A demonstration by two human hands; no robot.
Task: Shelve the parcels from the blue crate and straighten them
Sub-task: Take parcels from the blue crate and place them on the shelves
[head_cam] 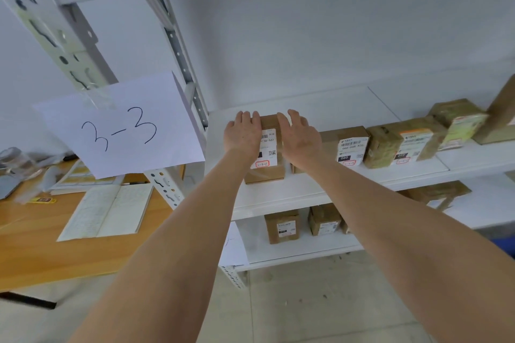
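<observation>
Reaching up from the bottom edge, two bare forearms [195,231] run to the shelf [292,198], a white board. Left of the shelf and nearer, an open notebook [108,211] lies on a wooden desk [41,253]. Above it a paper sign [122,125] taped to the shelf's front post reads "3-3" in pen. At the shelf's left end stands the parcel [266,172]. The left hand [243,133] lies flat on its left top edge, fingers straight and together. The right hand [302,138] is laid against its right side, thumb across the top and fingers loosely straight; neither hand is curled round it. It is a small brown carton whose white label shows a barcode, "30-551", a QR code and a red-boxed handwritten mark that looks like "3-3-1". Farther right along the shelf stands a second carton [348,147] marked "060", then tape-wrapped packs [381,145]. Under the shelf, two more boxes [282,227] sit on a lower board.
</observation>
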